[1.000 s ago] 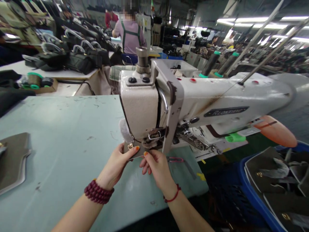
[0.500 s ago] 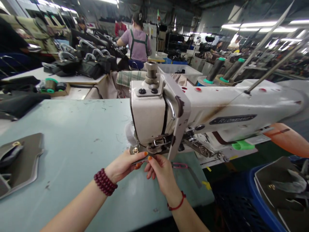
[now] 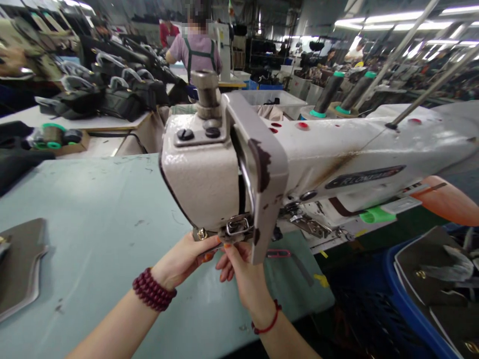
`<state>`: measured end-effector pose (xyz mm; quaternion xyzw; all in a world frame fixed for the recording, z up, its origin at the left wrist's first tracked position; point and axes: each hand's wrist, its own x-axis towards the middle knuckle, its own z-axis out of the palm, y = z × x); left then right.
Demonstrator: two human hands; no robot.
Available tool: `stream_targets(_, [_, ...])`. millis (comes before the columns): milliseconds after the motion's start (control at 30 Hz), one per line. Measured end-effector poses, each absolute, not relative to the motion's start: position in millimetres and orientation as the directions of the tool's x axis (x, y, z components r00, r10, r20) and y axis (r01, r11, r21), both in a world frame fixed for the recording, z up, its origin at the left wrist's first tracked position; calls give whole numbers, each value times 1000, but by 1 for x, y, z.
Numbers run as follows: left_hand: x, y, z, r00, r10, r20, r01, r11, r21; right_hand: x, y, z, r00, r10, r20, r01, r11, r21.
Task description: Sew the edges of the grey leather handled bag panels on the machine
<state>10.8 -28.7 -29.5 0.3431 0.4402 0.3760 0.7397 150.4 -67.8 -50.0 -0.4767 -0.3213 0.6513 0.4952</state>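
My left hand [image 3: 187, 259] pinches a small dark grey-brown piece with a gold metal fitting [image 3: 202, 233], thumb on top and fingers beneath. Close beside it, my right hand [image 3: 241, 271] grips the right end of the same piece between thumb and fingers. Most of the piece is hidden by my hands and the sewing machine. Both hands are right under the head of the white sewing machine [image 3: 202, 174], near its presser foot area. The needle cannot be made out.
Pink-handled snips [image 3: 279, 253] lie right of my hands on the pale green table [image 3: 93, 249]. Grey-brown panels [image 3: 22, 269] rest at left. A blue basket [image 3: 368, 284] holding more panels stands at right. Behind are black bags [image 3: 123, 102], thread cones [image 3: 329, 94] and a co-worker [image 3: 196, 50].
The view has moved closer to the machine, whose head looks larger and farther left. My hands still hold the piece, appearing slightly left and tucked closer under the machine head.
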Motion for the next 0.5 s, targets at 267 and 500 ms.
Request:
stream_targets(267, [7, -22, -33, 295, 888, -354, -225, 424, 877, 154, -74, -49, -124, 938, -323, -315, -346, -884])
stream_targets(500, [9, -23, -26, 258, 897, -359, -267, 424, 866, 162, -82, -52, -178, 926, -333, -247, -369, -896])
